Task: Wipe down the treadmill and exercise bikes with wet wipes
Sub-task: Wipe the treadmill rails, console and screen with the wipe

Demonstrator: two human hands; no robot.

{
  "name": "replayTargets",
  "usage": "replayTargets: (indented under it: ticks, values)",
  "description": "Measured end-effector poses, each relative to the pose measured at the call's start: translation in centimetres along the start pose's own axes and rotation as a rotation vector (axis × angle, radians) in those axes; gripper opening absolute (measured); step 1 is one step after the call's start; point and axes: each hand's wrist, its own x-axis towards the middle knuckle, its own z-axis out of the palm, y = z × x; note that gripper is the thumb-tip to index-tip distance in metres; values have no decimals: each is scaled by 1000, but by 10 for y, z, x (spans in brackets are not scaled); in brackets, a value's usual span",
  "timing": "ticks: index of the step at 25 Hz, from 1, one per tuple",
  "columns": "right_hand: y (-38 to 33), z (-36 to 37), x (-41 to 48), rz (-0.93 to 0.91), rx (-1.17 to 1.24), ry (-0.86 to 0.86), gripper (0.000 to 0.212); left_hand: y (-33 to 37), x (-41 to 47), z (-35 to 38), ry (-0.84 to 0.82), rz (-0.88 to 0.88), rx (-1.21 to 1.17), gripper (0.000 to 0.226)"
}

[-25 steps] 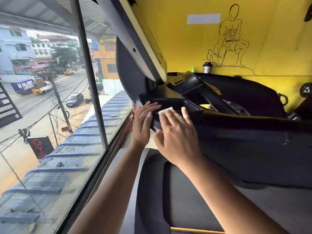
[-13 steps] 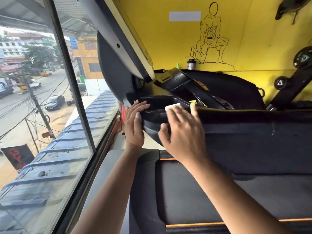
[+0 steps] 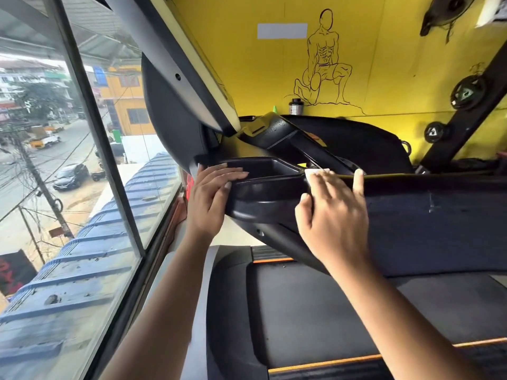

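The black treadmill console (image 3: 411, 215) stretches across the middle, with a cup tray (image 3: 263, 171) at its left end and the belt deck (image 3: 315, 311) below. My left hand (image 3: 210, 198) rests on the tray's left rim, fingers straight over the edge. My right hand (image 3: 332, 215) presses a white wet wipe (image 3: 315, 172) flat onto the console's top edge just right of the tray. Most of the wipe is hidden under my fingers, and my forefinger is lifted.
A glass window with a dark frame (image 3: 109, 187) runs close along the left. The treadmill's tilted upright (image 3: 175, 75) rises above the tray. Behind stands a yellow wall (image 3: 247, 64) with a dark jar (image 3: 295, 106), and a rack with weight plates (image 3: 466, 91) at right.
My right hand has slid the wipe to the right, from the tray's front rim onto the console's top edge. My left hand stays on the tray's left end.
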Motion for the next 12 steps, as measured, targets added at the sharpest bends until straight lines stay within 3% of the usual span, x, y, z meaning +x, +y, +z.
replayTargets:
  ticks: [3,7,12]
  values:
    - [-34,-1,-26,-26,79,41,55,0,-4,7,23,-23,-65,39]
    - [-80,12,-39,-244,209,0,58,1,-6,13,90,-42,-81,43]
    - [-75,27,-58,-324,93,5,61,3,-7,11,60,-33,-102,42]
